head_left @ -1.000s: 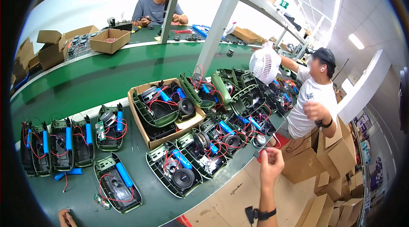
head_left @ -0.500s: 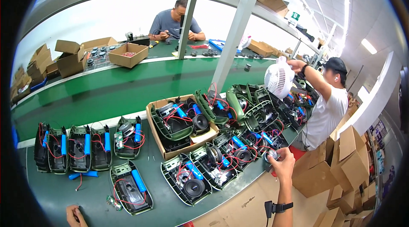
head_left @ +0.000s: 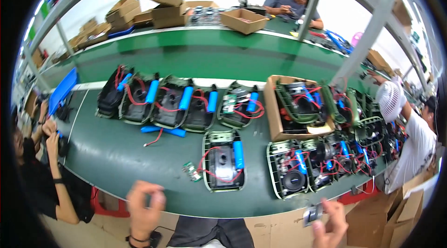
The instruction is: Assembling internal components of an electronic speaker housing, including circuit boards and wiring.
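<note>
At the table's front edge, my right hand point(head_left: 332, 224) holds a small speaker point(head_left: 313, 214), silver and dark, between thumb and fingers. My left hand point(head_left: 146, 207) is over the near edge, slightly blurred, thumb and forefinger apart with nothing visible between them. Between the hands, farther in, lies a green-rimmed plastic housing half point(head_left: 224, 164) with a blue cylindrical battery point(head_left: 238, 155) and red wires. A small green circuit board point(head_left: 191, 171) rests beside its left side. Nearest the right hand, another housing point(head_left: 287, 169) has a round black speaker point(head_left: 294, 180) fitted in it.
Several housings point(head_left: 171, 103) with batteries stand in a row behind. A cardboard box point(head_left: 278, 124) holds more housings, and others crowd the right side. Loose blue batteries point(head_left: 163, 130) lie left of centre. People work at left, right and across the green belt point(head_left: 186, 57). Metal posts point(head_left: 368, 29) rise beyond.
The view has swung left, bringing a person at the left edge into sight. My left hand has risen farther into view. My right hand still holds the speaker, now lower at the table edge.
</note>
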{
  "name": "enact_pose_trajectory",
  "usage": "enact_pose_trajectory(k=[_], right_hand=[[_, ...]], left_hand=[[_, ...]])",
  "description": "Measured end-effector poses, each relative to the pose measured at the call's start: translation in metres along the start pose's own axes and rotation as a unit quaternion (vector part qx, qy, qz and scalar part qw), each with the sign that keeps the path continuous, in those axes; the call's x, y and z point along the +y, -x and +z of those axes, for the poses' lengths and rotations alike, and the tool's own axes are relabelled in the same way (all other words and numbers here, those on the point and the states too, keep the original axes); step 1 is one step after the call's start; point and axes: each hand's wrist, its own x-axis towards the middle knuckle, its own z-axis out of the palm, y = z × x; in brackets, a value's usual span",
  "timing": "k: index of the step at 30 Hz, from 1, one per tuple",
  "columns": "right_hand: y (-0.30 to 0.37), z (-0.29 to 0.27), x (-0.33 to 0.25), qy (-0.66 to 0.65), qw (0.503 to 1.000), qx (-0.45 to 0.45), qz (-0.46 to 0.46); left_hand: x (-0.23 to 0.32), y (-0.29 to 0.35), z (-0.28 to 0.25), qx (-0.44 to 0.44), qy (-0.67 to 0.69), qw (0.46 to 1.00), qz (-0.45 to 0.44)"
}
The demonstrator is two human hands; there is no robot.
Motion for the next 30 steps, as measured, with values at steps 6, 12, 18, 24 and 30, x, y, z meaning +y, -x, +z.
enact_pose_trajectory(k=[6,12,18,24,30], right_hand=[[0.001,0.110,-0.042,-0.212,0.966,-0.149,0.007],[0.006,0.126,-0.042,-0.008,0.999,-0.048,-0.023],[0.011,0.128,-0.027,0.007,0.998,-0.053,0.015],[0.001,0.127,-0.025,0.025,0.997,-0.023,0.073],[-0.004,0.125,-0.044,0.185,0.975,-0.104,0.061]], left_hand=[[0.065,0.030,0.059,-0.270,0.188,0.937,0.118],[0.053,0.048,0.048,-0.301,0.229,0.923,-0.067],[0.054,0.041,0.019,-0.249,0.142,0.957,-0.045],[0.045,0.031,0.017,-0.243,0.095,0.965,-0.010],[0.045,0.018,0.017,-0.185,0.132,0.974,-0.013]])
